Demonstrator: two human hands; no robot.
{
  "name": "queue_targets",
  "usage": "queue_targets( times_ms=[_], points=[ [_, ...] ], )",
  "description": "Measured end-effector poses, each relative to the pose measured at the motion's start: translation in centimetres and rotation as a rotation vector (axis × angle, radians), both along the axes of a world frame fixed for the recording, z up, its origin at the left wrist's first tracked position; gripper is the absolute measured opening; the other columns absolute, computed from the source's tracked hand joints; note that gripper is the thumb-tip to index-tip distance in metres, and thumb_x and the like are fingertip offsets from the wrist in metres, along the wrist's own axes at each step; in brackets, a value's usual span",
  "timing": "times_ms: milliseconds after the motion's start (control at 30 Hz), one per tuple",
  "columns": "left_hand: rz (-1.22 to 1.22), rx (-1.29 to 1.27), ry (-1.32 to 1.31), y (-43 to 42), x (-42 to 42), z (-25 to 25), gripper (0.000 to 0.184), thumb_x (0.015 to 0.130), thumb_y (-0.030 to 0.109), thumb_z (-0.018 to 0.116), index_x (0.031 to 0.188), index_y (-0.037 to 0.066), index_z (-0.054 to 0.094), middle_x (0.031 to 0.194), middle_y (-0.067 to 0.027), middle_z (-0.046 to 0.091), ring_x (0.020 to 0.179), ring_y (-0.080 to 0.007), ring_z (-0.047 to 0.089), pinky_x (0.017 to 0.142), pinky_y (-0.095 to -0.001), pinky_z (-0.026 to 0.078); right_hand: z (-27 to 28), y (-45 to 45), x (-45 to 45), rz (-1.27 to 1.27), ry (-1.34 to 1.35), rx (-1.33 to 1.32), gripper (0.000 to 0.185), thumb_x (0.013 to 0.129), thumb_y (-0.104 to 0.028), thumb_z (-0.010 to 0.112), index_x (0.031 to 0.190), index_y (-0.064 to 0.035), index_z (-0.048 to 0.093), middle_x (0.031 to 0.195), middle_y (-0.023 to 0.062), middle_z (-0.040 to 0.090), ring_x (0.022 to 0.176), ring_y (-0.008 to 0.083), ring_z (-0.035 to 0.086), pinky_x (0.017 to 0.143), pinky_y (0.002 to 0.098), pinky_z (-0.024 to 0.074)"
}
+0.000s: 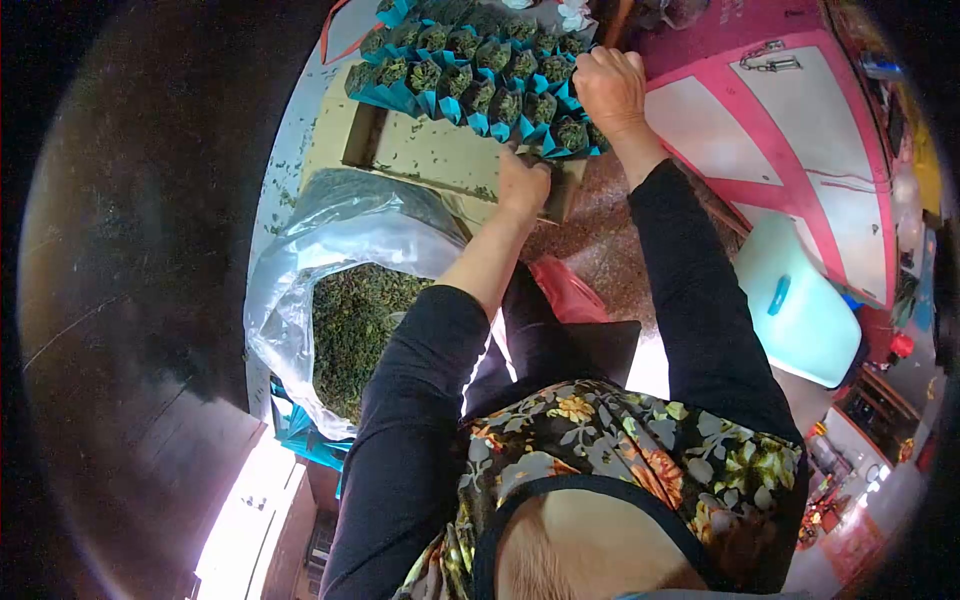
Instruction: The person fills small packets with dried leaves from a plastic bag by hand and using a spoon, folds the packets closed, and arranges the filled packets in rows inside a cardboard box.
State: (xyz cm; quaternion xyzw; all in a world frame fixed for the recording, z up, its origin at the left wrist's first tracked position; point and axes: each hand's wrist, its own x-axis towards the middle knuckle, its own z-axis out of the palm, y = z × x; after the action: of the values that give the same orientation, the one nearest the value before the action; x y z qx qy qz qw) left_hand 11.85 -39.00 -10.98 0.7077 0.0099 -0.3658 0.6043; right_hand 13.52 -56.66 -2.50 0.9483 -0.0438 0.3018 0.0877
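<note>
Rows of small blue packets point(480, 95), open at the top and filled with dried green leaves, stand close together at the far end of a cardboard box point(430, 155). My left hand point(523, 185) is at the near edge of the front row, thumb toward the packets and fingers curled; what it grips is hidden. At the right end of the rows my right hand point(608, 88) is closed like a fist against the packets, its fingertips out of sight. Leaf bits lie scattered on the bare cardboard.
A large clear plastic bag point(290, 270) of loose dried leaves point(365, 325) stands at my left, by the light table edge point(290, 165). Right are a pink and white cabinet point(800, 110) and a pale turquoise container point(795, 300). A red plastic bag point(568, 290) lies below the box.
</note>
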Motion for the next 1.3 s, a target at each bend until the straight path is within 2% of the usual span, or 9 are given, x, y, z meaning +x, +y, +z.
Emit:
queue_targets(
  times_ms=[200,267,667,767,1000,1067,1133,1233,1300],
  points=[
    [-0.007,0.011,-0.033,0.0,0.1,-1.2,0.064,0.079,0.003,0.053,0.138,0.001,0.027,0.106,-0.0135,0.054,0.078,-0.018,0.054,0.062,-0.0303,0.048,0.7,0.0,-0.2,0.004,-0.011,0.026,0.01,0.067,-0.014,0.063,0.064,-0.012,0.053,0.069,0.0036,0.05,0.07,0.0233,0.053,0.066,0.0384,0.037],
    [-0.017,-0.077,0.041,0.3,0.3,1.5,0.064,0.08,0.004,0.053,0.138,0.001,0.028,0.104,-0.0128,0.055,0.08,-0.0184,0.054,0.062,-0.0306,0.047,0.8,0.0,-0.2,0.029,-0.011,0.002,0.009,0.067,-0.014,0.063,0.066,-0.0122,0.053,0.068,0.0033,0.049,0.07,0.0235,0.053,0.067,0.0385,0.0369],
    [-0.002,-0.05,-0.002,-0.7,0.0,-3.4,0.059,0.082,0.002,0.054,0.135,0.004,0.028,0.1,-0.0103,0.055,0.076,-0.0169,0.054,0.062,-0.0333,0.049,0.9,-0.3,-0.9,-0.021,0.101,0.067,0.007,0.071,-0.012,0.063,0.075,-0.0111,0.058,0.075,0.0044,0.055,0.08,0.0241,0.056,0.073,0.0399,0.0393],
    [-0.032,-0.027,-0.015,-0.7,0.2,-2.3,0.055,0.083,0.002,0.053,0.133,0.005,0.03,0.1,-0.0095,0.055,0.076,-0.0164,0.054,0.061,-0.0337,0.049,1.8,-0.4,-1.8,-0.012,0.053,0.139,0.009,0.07,-0.012,0.063,0.078,-0.0105,0.061,0.077,0.0042,0.057,0.082,0.0242,0.057,0.077,0.0389,0.0408],
    [-0.022,-0.039,0.027,-0.6,0.3,-2.1,0.053,0.082,0.001,0.053,0.13,0.004,0.032,0.102,-0.0096,0.056,0.079,-0.0172,0.055,0.064,-0.0346,0.05,1.5,-0.5,-7.3,-0.165,-0.118,0.402,0.008,0.076,-0.009,0.062,0.084,-0.0072,0.065,0.076,0.0077,0.064,0.073,0.0279,0.061,0.069,0.0369,0.0463],
    [0.006,-0.06,0.011,-0.6,0.3,-0.5,0.048,0.082,0.0,0.053,0.127,0.002,0.035,0.105,-0.0109,0.056,0.081,-0.0183,0.057,0.066,-0.0351,0.05,1.5,1.7,-9.2,-0.309,-0.105,0.808,0.009,0.079,-0.009,0.061,0.087,-0.0049,0.065,0.077,0.0091,0.065,0.072,0.0226,0.064,0.067,0.032,0.0484],
    [0.001,-0.085,0.027,-0.7,0.6,-1.3,0.045,0.082,0.0,0.053,0.125,0.003,0.037,0.106,-0.011,0.057,0.08,-0.0181,0.057,0.065,-0.0342,0.05,0.5,3.1,-10.4,-0.342,-0.043,0.917,0.012,0.081,-0.009,0.061,0.09,-0.0023,0.065,0.078,0.0101,0.067,0.073,0.0181,0.066,0.065,0.0285,0.0495],
    [-0.01,-0.11,0.05,-0.3,1.1,-1.6,0.036,0.083,0.001,0.053,0.117,0.005,0.043,0.105,-0.0099,0.058,0.079,-0.0175,0.058,0.063,-0.0317,0.05,-0.5,5.1,-11.3,-0.284,-0.044,0.957,0.021,0.081,-0.012,0.063,0.1,-0.003,0.064,0.079,0.0105,0.068,0.074,0.0158,0.066,0.067,0.0282,0.0498],
    [0.006,-0.213,0.064,-0.6,1.3,-2.1,0.036,0.082,0.001,0.053,0.116,0.007,0.044,0.101,-0.0082,0.058,0.078,-0.017,0.058,0.062,-0.0302,0.05,-0.4,5.9,-11.6,-0.324,0.032,0.976,0.023,0.079,-0.014,0.066,0.101,-0.0071,0.064,0.077,0.0107,0.067,0.071,0.0188,0.067,0.064,0.0303,0.0508]
  ],
)
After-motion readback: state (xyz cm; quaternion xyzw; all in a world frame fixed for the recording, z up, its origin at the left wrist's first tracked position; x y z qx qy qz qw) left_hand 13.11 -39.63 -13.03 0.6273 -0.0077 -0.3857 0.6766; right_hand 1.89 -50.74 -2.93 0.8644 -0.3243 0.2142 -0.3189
